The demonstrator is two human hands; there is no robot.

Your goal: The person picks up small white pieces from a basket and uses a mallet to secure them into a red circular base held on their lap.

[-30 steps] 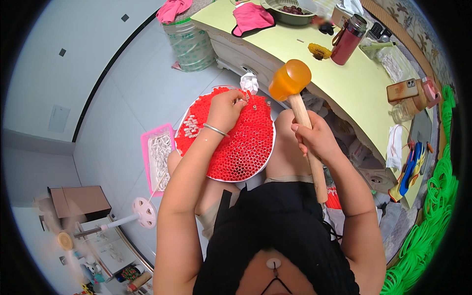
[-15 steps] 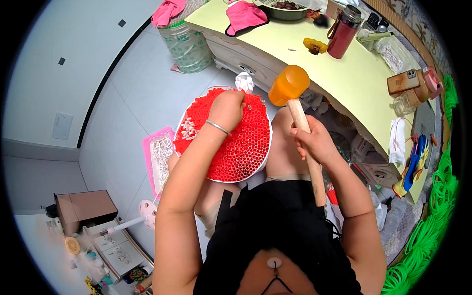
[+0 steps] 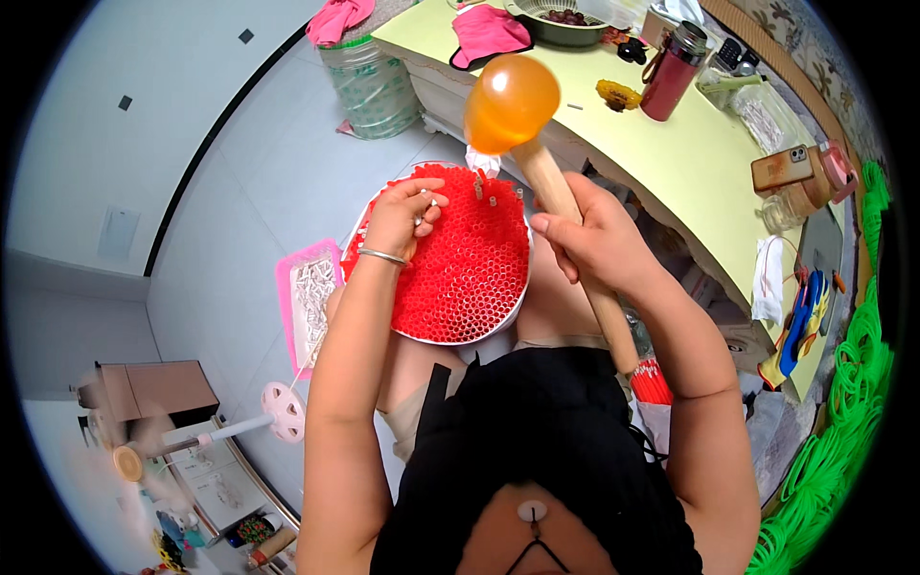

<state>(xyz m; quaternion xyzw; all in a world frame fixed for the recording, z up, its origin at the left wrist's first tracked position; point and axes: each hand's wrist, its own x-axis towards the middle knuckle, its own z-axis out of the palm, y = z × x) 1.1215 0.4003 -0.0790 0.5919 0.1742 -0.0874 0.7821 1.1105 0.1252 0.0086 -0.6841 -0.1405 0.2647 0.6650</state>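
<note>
My right hand point(image 3: 596, 235) is wrapped round the wooden handle of a mallet point(image 3: 513, 101), whose rounded orange head is raised beyond the far edge of the bundle. Across my thighs rests a round, white-rimmed bundle of red tubes point(image 3: 470, 278), packed upright with their open ends up. Above its left part my left hand point(image 3: 402, 220) is half curled, holding several short white sticks point(image 3: 419, 221) in the fingers. A few pale sticks point(image 3: 479, 184) poke up from tubes near the far edge. My left hand and wrist partly hide the bundle's left side.
A pink basket point(image 3: 289, 287) of short white sticks stands left of my leg. The pale yellow table point(image 3: 594, 134) to the right bears a red flask point(image 3: 674, 72), a phone point(image 3: 781, 170) and gloves point(image 3: 805, 321). Green cord bundles point(image 3: 843, 412) lie far right.
My left hand has moved left and nearer from the bundle's far edge, uncovering pale sticks standing there. The mallet has risen, its head going left and farther away.
</note>
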